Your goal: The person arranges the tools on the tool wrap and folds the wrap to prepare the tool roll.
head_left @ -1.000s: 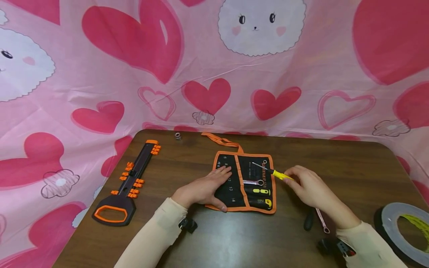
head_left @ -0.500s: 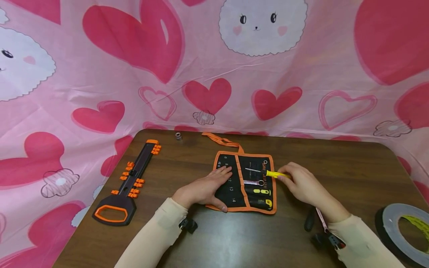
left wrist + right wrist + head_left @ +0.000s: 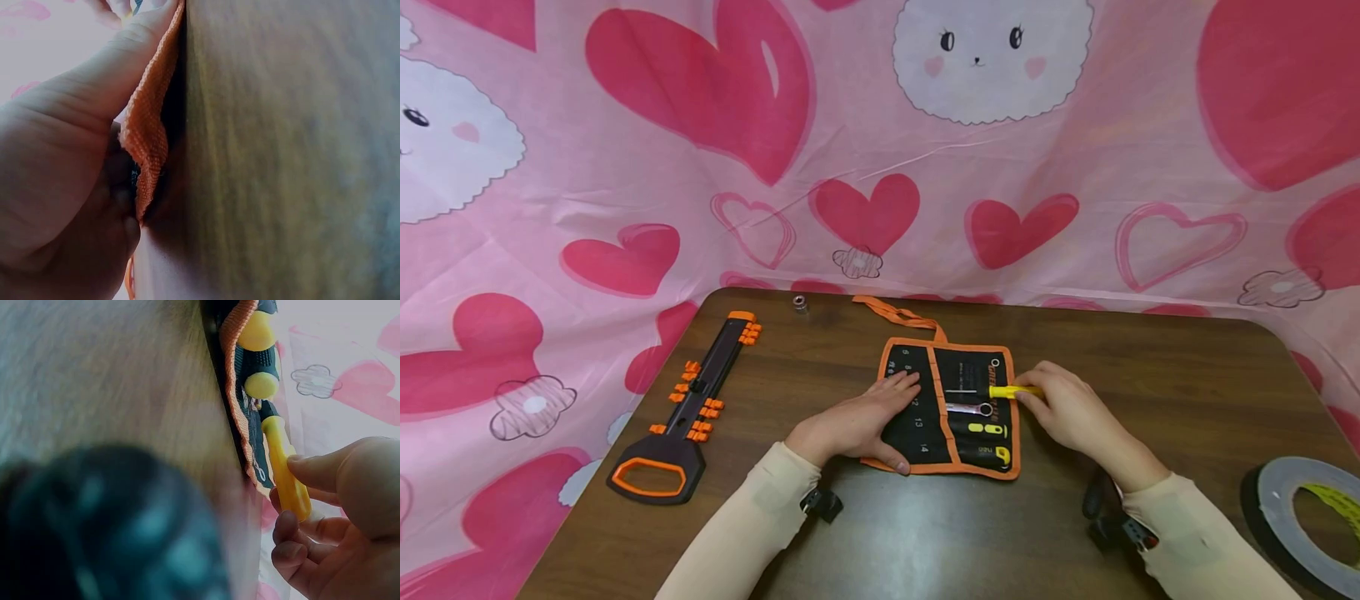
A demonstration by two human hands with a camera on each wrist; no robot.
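Observation:
A black tool pouch with orange trim [image 3: 973, 468] lies unfolded on the table. My left hand [image 3: 865, 419] rests with extended fingers on its left, numbered part, and in the left wrist view the thumb lies along the orange edge [image 3: 147, 134]. Between thumb and fingers my right hand [image 3: 1063, 408] pinches the yellow handle of a screwdriver [image 3: 1003, 392]. The thin shaft points left across the pouch, its tip right at the pocket edge. A ring-ended wrench [image 3: 973, 409] and tools with yellow ends [image 3: 988, 429] sit in the pockets below it.
A black and orange rack with clips [image 3: 688, 408] lies at the left. Near the back edge stands a small metal socket [image 3: 801, 304]. A roll of tape [image 3: 1270, 500] is at the right, and a dark handle [image 3: 1092, 497] lies beside my right wrist.
My right hand has moved left with the screwdriver, which has turned from slanting to nearly level, its tip now at the pocket edge. The left hand stays in place.

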